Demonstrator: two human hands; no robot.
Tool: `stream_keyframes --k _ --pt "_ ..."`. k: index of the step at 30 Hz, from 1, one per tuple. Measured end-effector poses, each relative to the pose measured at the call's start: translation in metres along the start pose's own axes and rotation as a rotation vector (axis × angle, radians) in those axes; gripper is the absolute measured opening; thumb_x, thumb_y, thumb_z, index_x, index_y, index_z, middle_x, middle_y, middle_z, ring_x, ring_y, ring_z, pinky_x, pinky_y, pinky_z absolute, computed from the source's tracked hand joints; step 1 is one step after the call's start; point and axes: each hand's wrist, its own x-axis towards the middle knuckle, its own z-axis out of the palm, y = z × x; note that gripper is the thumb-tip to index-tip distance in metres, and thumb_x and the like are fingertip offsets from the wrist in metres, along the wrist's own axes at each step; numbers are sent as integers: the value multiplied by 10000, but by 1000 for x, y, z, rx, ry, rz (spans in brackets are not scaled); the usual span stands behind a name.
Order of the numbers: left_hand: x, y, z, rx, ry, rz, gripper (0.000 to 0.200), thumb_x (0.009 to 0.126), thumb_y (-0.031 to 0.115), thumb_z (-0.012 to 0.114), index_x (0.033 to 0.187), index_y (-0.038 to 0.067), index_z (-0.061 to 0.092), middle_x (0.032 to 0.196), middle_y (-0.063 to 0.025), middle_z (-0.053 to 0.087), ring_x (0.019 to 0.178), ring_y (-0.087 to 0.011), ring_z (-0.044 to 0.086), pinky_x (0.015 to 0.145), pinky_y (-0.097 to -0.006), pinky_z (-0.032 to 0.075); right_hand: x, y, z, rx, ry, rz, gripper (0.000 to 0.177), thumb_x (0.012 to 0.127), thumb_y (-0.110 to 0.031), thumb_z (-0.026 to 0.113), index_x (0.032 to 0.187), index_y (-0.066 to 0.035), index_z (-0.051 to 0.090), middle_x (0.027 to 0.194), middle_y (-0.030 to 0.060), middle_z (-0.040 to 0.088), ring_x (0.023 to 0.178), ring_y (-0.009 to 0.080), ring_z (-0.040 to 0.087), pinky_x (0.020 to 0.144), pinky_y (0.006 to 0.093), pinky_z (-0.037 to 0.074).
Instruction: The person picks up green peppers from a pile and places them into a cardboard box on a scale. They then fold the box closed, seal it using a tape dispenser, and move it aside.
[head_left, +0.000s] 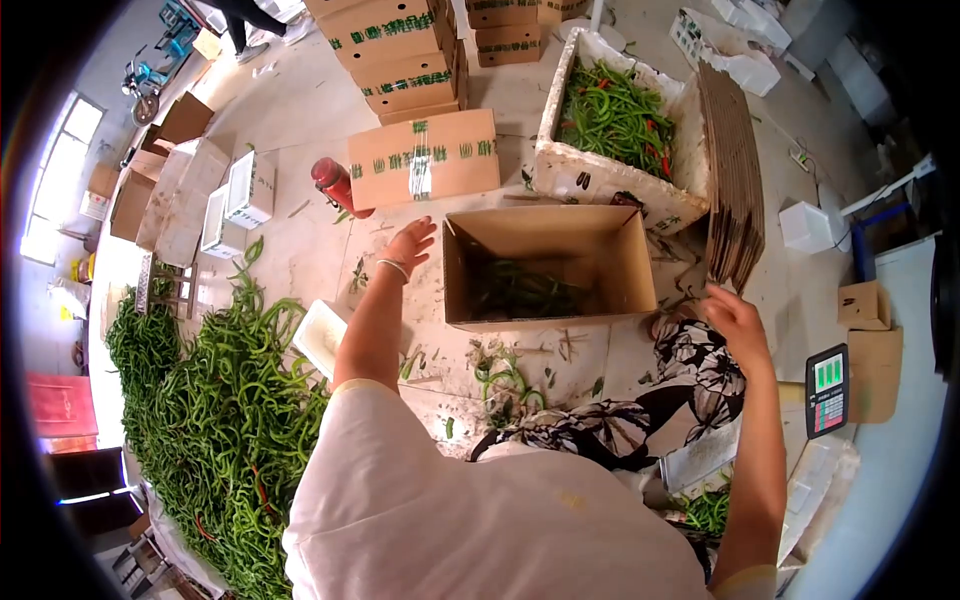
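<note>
In front of me stands an open cardboard box [600, 228] with some green chili peppers [525, 290] in its shadowed bottom. My left hand [408, 246], a bracelet at its wrist, is held near the box's left edge. Its fingers are spread and it holds nothing. To the right of the box hovers my right hand [735, 318], fingers loosely bent and nothing visible in them. It is close to the lower end of a stack of flattened cardboard [735, 170]. Behind my left hand lies a taped, printed carton [465, 165].
A large pile of green peppers [240, 400] spreads at left beside a white tray [318, 335]. A foam box [550, 155] with green and red peppers stands behind. Also around are a red bottle [333, 183], stacked cartons [400, 75], a digital scale display [827, 390] and another person's legs [245, 20].
</note>
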Motion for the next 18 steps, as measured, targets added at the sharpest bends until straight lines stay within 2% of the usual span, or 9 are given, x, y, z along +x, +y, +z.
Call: stream_keyframes --k 2,6,8,10,13,14,16,17,18 --pt "-1 0 10 26 11 13 606 909 479 511 1409 160 391 1404 -11 462 1276 -231 407 1053 -469 265 -21 10 -11 -6 70 49 383 912 -145 610 1262 0 552 1092 126 663 994 149 606 892 262 450" --pt "21 6 14 130 206 118 524 869 374 610 1322 125 524 1294 -53 558 1217 -237 466 935 -450 388 -54 33 -34 33 201 58 406 915 -193 610 1277 -22 548 1096 108 654 1010 168 605 869 280 461" --pt "18 17 19 151 282 200 478 853 290 652 1264 58 575 1195 -109 624 1106 -223 561 923 -312 426 -73 42 -40 82 301 68 423 915 -213 609 1289 -26 540 1120 107 643 1034 178 597 874 290 458" --pt "31 15 12 209 275 271 473 851 245 659 1242 -6 573 1215 -140 613 1134 -222 557 957 -304 419 -93 38 -50 112 428 87 436 913 -232 612 1285 -16 540 1144 118 635 1059 184 586 907 301 444" --pt "49 10 6 304 273 314 470 849 220 657 1226 -45 567 1232 -177 599 1157 -242 555 986 -324 410 -126 55 -77 70 579 115 488 907 -304 613 1302 -31 528 1174 114 619 1082 194 576 915 316 437" --pt "58 7 3 340 285 365 474 845 225 659 1224 -45 569 1231 -185 598 1159 -253 555 990 -328 408 -140 66 -87 71 633 153 523 896 -355 616 1316 -56 523 1174 108 618 1078 202 582 921 331 434" --pt "78 6 -4 409 312 466 481 837 235 664 1219 -44 572 1229 -201 596 1163 -276 556 997 -335 404 -167 85 -106 157 715 189 521 896 -345 613 1328 -70 515 1177 102 615 1076 206 583 914 337 436" --pt "88 11 -5 447 323 442 502 820 243 676 1216 -46 571 1231 -211 591 1171 -286 551 1002 -338 401 -181 91 -113 155 746 221 516 900 -341 606 1331 -73 512 1175 99 615 1076 206 584 911 337 437" --pt "93 18 -2 589 361 527 517 816 270 666 1233 -19 566 1218 -219 596 1167 -312 554 1004 -352 404 -195 97 -119 152 780 255 511 903 -337 600 1333 -75 509 1174 95 615 1077 206 584 907 338 438"
